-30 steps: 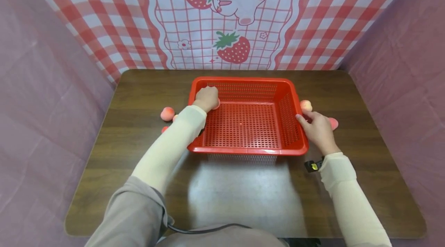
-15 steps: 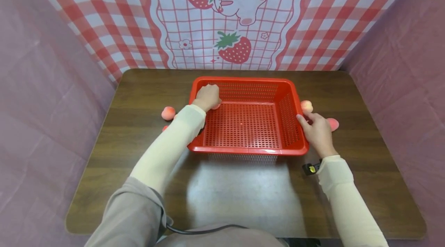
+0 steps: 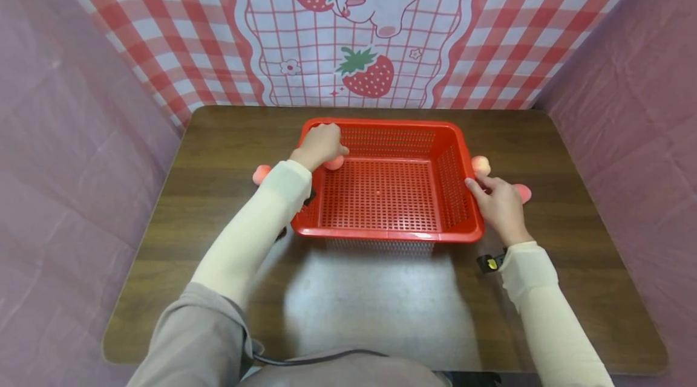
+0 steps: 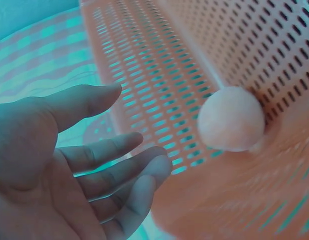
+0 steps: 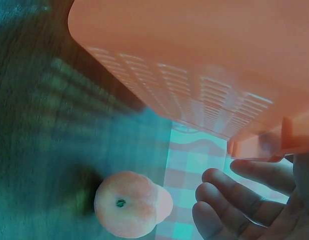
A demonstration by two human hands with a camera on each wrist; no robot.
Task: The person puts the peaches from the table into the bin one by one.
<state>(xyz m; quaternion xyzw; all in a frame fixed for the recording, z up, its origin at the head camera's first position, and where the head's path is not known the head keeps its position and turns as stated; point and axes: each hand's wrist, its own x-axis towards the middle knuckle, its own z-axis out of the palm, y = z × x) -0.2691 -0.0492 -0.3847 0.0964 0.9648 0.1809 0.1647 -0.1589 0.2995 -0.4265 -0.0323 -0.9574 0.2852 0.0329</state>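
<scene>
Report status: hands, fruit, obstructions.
Left hand over red basket, holding nothing. Right hand on right rim. One peach inside, clear of left fingers. No obstruction seen there; more peaches outside, both sides.

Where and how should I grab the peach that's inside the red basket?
Probably round its middle, fingers and thumb opposed, reaching down from above: the peach is round, and the red basket has an open top while walls enclose its sides.
</scene>
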